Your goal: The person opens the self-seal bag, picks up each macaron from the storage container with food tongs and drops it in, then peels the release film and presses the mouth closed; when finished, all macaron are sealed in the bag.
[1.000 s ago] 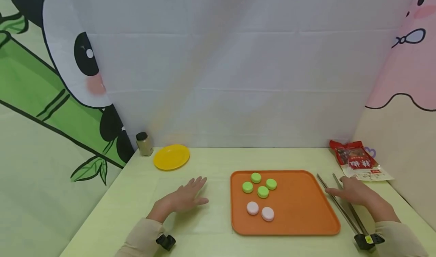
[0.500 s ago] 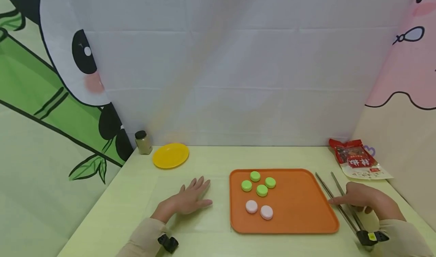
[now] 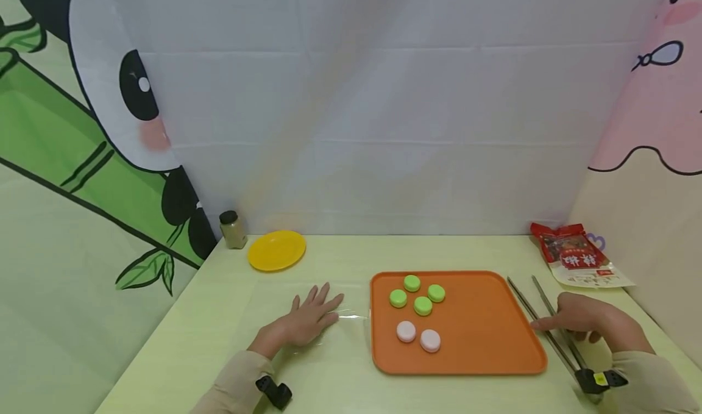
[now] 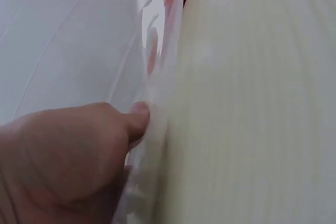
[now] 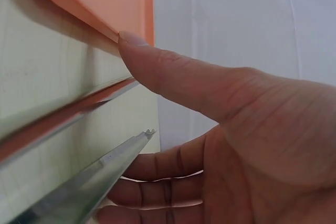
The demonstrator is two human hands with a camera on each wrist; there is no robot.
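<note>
My left hand [image 3: 307, 321] rests with straight, spread fingers on a thin clear plastic sheet or bag [image 3: 353, 315] left of the orange tray. In the left wrist view my thumb lies against the film [image 4: 157, 51], which stands up in a shiny fold. My right hand [image 3: 595, 324] is over metal tongs [image 3: 571, 347] lying with spread arms beside the tray. In the right wrist view the thumb [image 5: 178, 74] extends past one arm, its tip overlapping the tray's rim, and the other fingers [image 5: 165, 166] lie behind the other arm.
The orange tray [image 3: 482, 335] holds several green round pieces [image 3: 422, 305] and two pale pink ones [image 3: 430, 341]. At the back are a yellow plate [image 3: 276, 250], a dark-lidded jar [image 3: 233, 231] and a red-and-white food packet [image 3: 578, 258]. Printed cloth stands behind the table.
My left hand has shifted slightly right, and the plastic has puckered into shiny creases beside it. My right hand has drawn back a little over the tongs, its fingers bending down.
</note>
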